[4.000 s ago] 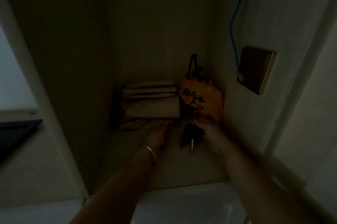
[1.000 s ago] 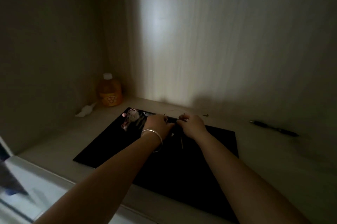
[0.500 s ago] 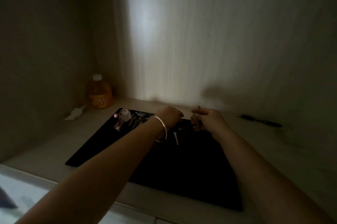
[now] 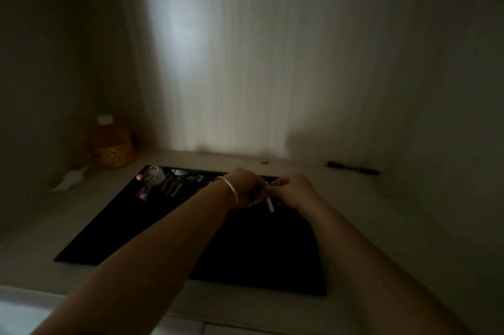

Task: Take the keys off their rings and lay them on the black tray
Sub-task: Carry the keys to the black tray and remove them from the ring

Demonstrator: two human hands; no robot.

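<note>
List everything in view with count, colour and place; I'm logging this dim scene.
black tray: one, black, centre of the shelf
key bunch with charm: one, silvery keys, pinkish charm, tray's far left corner
key: one, pale, between both hands
bottle: one, orange, white cap, back left
pen: one, dark, back right
white scrap: one, left of tray
bracelet: one, silvery, left wrist
left hand, right hand: over the tray

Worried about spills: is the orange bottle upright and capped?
Upright and capped: the orange bottle stands in the corner, its white cap on top.
</note>
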